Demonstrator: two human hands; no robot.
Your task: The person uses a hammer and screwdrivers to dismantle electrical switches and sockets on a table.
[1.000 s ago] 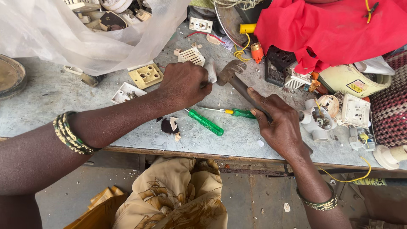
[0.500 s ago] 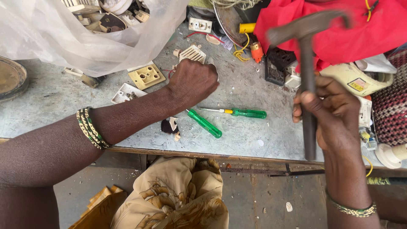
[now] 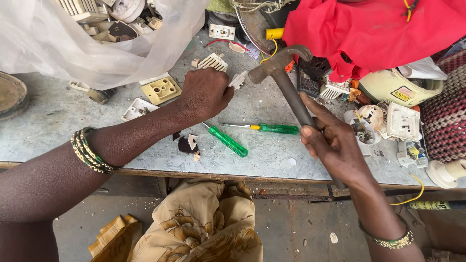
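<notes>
Two green-handled screwdrivers [image 3: 252, 136] on the grey, speckled table [image 3: 43, 131]; red cloth [image 3: 374, 34]; cream socket plate [image 3: 161, 90]; rusty brown hammer [image 3: 286, 82]; tan floral fabric [image 3: 204, 223].

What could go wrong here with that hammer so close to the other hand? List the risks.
1. The hammer head sits right beside the small white part pinched by the left hand; a blow slightly off could strike the fingers.
2. The plastic part may shatter; broken pieces already lie on the bench, so fragments could fly.
3. The right hand grips the handle mid-shaft, which may lessen control.
</notes>
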